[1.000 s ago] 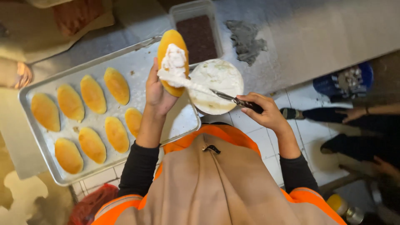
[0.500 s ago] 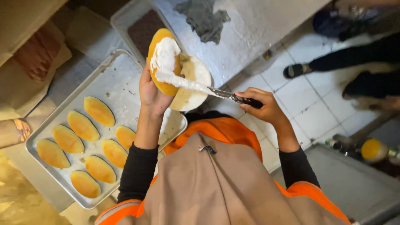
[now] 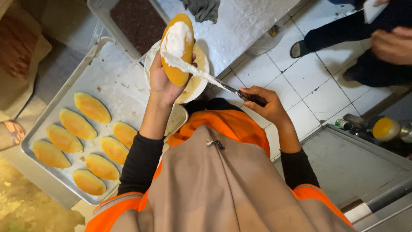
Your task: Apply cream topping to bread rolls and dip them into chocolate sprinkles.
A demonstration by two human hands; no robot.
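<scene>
White-tiled floor and steel counter (image 3: 257,21) below: left hand (image 3: 165,83) wrapped around an oval bun (image 3: 180,47) raised above a cream plate (image 3: 198,75), right hand (image 3: 264,103) closed on a knife (image 3: 214,81) spreading cream, 7 buns on tray (image 3: 103,73) to its left.

Floor: I see white square tiles (image 3: 319,83) with dark grout and scattered specks, right of centre.
Counter: pale, speckled grey surface (image 3: 240,21) along the top; a grey cloth (image 3: 204,8) lies crumpled on it.
Steel surface: I note a flat grey metal top (image 3: 356,167) at lower right, raised edge, a yellow-capped bottle (image 3: 386,129) beside it.
Left edge: brown paper or cardboard (image 3: 19,81), yellowish mottled floor (image 3: 25,206) below.
Co-worker: dark trousers and a sandal (image 3: 300,47) on the tiles, upper right.
Light: even, indoor, soft shadows.
</scene>
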